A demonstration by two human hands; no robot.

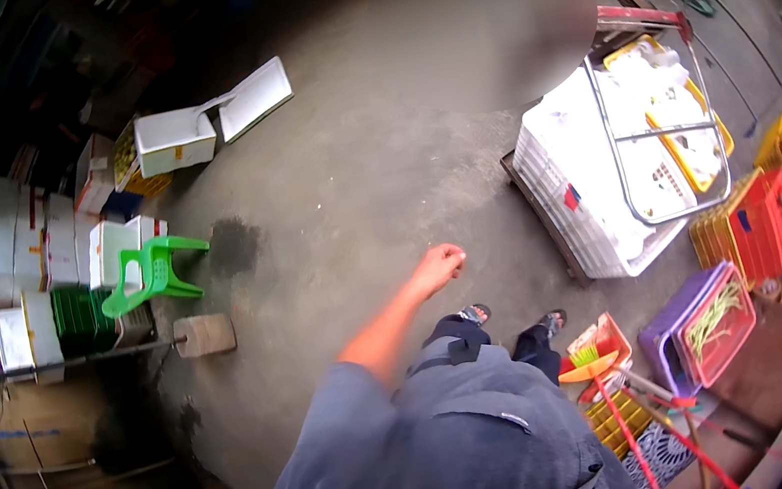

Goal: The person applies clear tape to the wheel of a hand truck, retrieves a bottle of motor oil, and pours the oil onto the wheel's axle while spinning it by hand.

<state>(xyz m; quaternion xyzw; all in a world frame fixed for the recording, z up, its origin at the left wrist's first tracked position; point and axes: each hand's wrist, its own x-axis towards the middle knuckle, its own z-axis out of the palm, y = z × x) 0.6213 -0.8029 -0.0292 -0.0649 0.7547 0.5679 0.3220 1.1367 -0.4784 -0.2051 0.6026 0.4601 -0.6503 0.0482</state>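
Note:
My left hand [440,265] is out in front of my body over the grey concrete floor [327,224]. Its fingers are curled in, and I see nothing held in them. The grey sleeve and bare forearm lead to it from below. My right hand is out of view; only a bit of bare skin shows at the lower edge. Below the left hand are my dark trousers and my feet in sandals [475,313]. To the right of it, a stack of white plastic crates [582,206] stands on a low dark platform, apart from the hand.
On the left are a green plastic stool [157,271], a concrete block [204,335] and white foam boxes [175,140]. Purple and pink baskets [677,343], a red crate [766,229] and red-handled tools [624,427] stand at the right. A metal frame [661,133] leans over the white crates.

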